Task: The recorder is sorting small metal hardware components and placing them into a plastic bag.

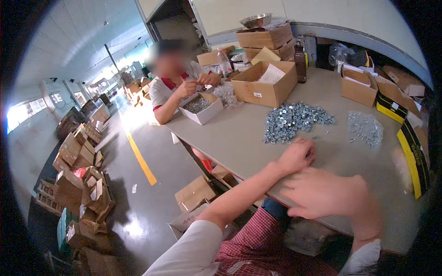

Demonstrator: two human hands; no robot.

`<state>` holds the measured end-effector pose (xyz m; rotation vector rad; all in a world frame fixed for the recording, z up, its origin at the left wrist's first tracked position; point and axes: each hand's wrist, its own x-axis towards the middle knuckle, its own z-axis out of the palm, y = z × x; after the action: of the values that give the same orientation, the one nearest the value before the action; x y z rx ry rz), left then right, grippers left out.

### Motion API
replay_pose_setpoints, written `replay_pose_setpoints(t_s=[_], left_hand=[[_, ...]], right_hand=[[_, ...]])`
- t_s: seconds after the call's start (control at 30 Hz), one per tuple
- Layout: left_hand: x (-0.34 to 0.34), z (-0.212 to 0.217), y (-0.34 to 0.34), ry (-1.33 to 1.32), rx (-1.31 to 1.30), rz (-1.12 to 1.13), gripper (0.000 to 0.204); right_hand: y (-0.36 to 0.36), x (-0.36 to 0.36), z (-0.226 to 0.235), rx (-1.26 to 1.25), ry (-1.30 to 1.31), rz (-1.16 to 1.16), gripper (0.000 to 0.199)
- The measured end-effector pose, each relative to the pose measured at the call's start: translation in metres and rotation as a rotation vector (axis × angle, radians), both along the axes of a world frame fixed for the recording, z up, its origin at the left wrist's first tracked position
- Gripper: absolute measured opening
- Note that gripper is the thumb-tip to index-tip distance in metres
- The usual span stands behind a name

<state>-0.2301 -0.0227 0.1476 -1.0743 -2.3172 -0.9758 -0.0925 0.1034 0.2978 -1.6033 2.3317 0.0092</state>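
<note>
My left hand (297,156) rests at the near side of the grey table (221,133), fingers curled in. Something small and dark shows at its fingertips, too little to name. Just beyond it lies a heap of small shiny metal fasteners (294,120), with a few strays beside it. Below and right of the left hand, my right hand (324,193) is over the table's near edge, pointing left. Motion smears its fingers, so their grip is unclear. A clear plastic bag of small metal pins or screws (363,129) lies to the right of the heap.
Across the table, a person (177,83) works above a white box of small metal parts (202,108). An open cardboard box (267,85) and a brown bottle (300,63) stand at the back. Black-and-yellow boxes (412,158) line the right. Cartons (195,193) sit beneath the left edge.
</note>
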Motion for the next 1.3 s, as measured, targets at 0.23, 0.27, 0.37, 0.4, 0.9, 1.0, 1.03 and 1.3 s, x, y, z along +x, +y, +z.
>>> replay_pose_setpoints(t_s=[0.23,0.27,0.37,0.4,0.9,1.0,1.03,1.3], left_hand=[[-0.005,-0.005,-0.009,0.033,-0.002,-0.013,0.016],[-0.006,-0.009,-0.008,0.029,0.001,-0.01,0.016],[-0.003,-0.007,-0.009,0.02,-0.009,0.018,0.017],[-0.002,-0.006,-0.01,0.027,-0.009,0.007,0.017],[-0.004,-0.002,-0.017,0.16,0.19,-0.315,0.027],[-0.004,-0.006,-0.021,0.07,0.231,-0.321,0.021],[-0.002,-0.005,-0.025,-0.199,0.235,-0.331,0.02],[-0.007,0.003,-0.023,0.084,0.15,0.011,0.016]], right_hand=[[-0.011,-0.002,-0.012,-0.125,0.196,-0.024,0.04],[-0.01,-0.002,-0.014,-0.166,0.21,-0.015,0.04],[-0.013,0.003,-0.001,-0.065,0.124,-0.035,0.041],[-0.013,0.004,0.005,0.08,0.035,-0.072,0.041],[0.011,-0.112,-0.033,-0.35,-0.335,0.053,0.03],[0.009,-0.117,-0.028,-0.191,-0.482,-0.18,0.029],[0.01,-0.124,-0.035,-0.212,-0.523,-0.219,0.029],[0.02,-0.139,-0.039,-0.43,-0.427,-0.296,0.024]])
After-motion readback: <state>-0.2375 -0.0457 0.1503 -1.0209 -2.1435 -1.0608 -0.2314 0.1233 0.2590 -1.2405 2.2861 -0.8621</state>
